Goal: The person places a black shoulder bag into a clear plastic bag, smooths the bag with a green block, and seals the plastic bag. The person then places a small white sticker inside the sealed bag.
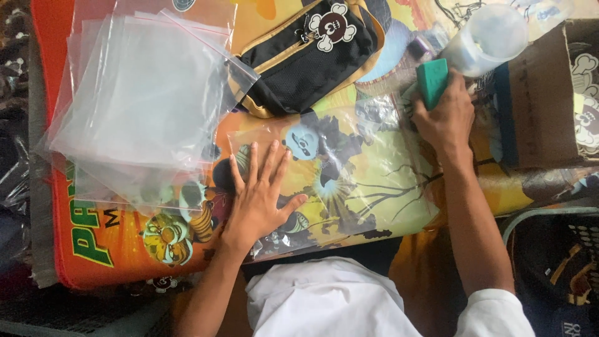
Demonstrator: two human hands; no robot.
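My left hand (259, 200) lies flat, fingers spread, pressing a clear plastic bag (349, 175) onto the cartoon mat (112, 243). My right hand (444, 115) has its grip closed around a green block (432, 81) at the bag's far edge

Clear zip bag (349, 181) flat; teal block (432, 81) upright.

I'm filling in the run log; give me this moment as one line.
left hand: flat on clear plastic bag | right hand: gripping teal block at bag's edge | black pouch: beyond, untouched

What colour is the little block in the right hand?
Teal green block, held by the right hand; seen in the head view.
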